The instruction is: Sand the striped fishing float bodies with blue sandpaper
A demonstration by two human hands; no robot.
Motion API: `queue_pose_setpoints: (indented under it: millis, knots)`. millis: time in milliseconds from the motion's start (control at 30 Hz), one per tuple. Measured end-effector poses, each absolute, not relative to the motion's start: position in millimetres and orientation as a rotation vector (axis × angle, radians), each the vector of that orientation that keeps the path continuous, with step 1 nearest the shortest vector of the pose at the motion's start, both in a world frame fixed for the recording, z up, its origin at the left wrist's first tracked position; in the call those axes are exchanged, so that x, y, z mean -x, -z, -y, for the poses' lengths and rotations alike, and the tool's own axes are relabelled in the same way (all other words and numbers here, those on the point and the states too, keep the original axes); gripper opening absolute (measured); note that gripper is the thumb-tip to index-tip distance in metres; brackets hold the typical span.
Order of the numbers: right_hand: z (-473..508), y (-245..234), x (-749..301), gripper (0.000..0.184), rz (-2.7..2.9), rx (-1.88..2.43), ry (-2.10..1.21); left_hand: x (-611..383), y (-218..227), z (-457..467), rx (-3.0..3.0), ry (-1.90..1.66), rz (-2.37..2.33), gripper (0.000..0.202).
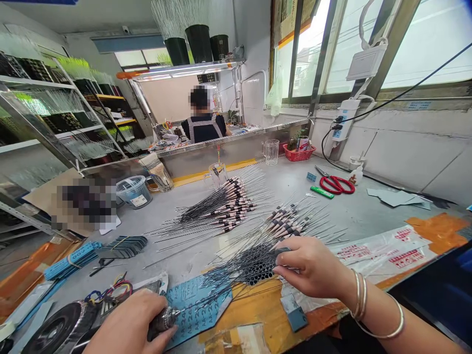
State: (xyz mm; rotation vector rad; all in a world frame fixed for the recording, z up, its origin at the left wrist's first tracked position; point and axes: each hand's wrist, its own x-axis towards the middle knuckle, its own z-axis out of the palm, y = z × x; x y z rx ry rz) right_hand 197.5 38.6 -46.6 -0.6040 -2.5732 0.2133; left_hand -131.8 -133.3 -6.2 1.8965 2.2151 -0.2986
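My left hand [127,319] is closed around a dark tool with a knurled metal chuck [167,317] at its tip. A thin dark rod runs from the chuck toward my right hand [308,263]. The right thumb and fingers pinch a small dark piece [280,250], perhaps folded sandpaper. Behind that hand, slender fishing floats [287,223] with pink and black bands lie with their stems over a black honeycomb-patterned piece [260,268]. More banded floats [236,199] lie farther back. Under the chuck is a blue printed sandpaper sheet [201,307].
Red-handled scissors [336,185] and a green box [322,192] lie at the right. Glass mugs [272,152] and a red basket [299,152] stand at the back. At left are a clear bucket [134,192] and bundled strips [123,246]. Another person [202,125] sits beyond the partition.
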Motion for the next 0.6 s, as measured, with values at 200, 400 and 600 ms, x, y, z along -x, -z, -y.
queue_pose_setpoints:
  millis: [200, 400, 600]
  knots:
    - [-37, 52, -194, 0.028, 2.584, 0.613, -0.240, 132, 8, 132, -1.902, 0.300, -2.217, 0.033]
    - [-34, 62, -185, 0.029, 2.611, 0.615, -0.306, 134, 9, 133, -1.920, 0.294, -2.212, 0.029]
    - [-37, 69, -183, 0.025, 2.605, 0.631, -0.369, 137, 10, 130, -1.954, 0.330, -2.189, 0.016]
